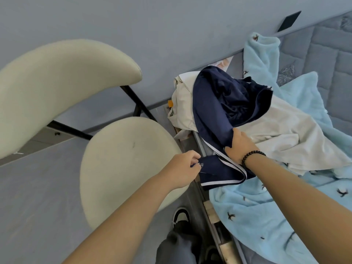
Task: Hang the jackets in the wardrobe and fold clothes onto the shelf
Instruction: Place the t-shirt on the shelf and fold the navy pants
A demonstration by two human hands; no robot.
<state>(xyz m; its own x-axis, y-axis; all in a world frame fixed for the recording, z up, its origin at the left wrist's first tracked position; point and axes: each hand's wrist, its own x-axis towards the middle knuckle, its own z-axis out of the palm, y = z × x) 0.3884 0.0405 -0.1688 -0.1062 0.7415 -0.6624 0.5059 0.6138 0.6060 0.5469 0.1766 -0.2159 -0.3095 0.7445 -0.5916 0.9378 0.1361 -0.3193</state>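
A navy jacket with white stripes lies bunched at the bed's edge, over a white garment. My left hand pinches the jacket's metal zipper pull at its lower corner. My right hand, with a bead bracelet on the wrist, grips the navy fabric just above the striped hem. A cream garment lies under the jacket on the left.
A light blue fleece blanket with small dark bird prints covers the bed on the right. A cream chair with a curved backrest stands close on the left. My shoe is on the floor between chair and bed.
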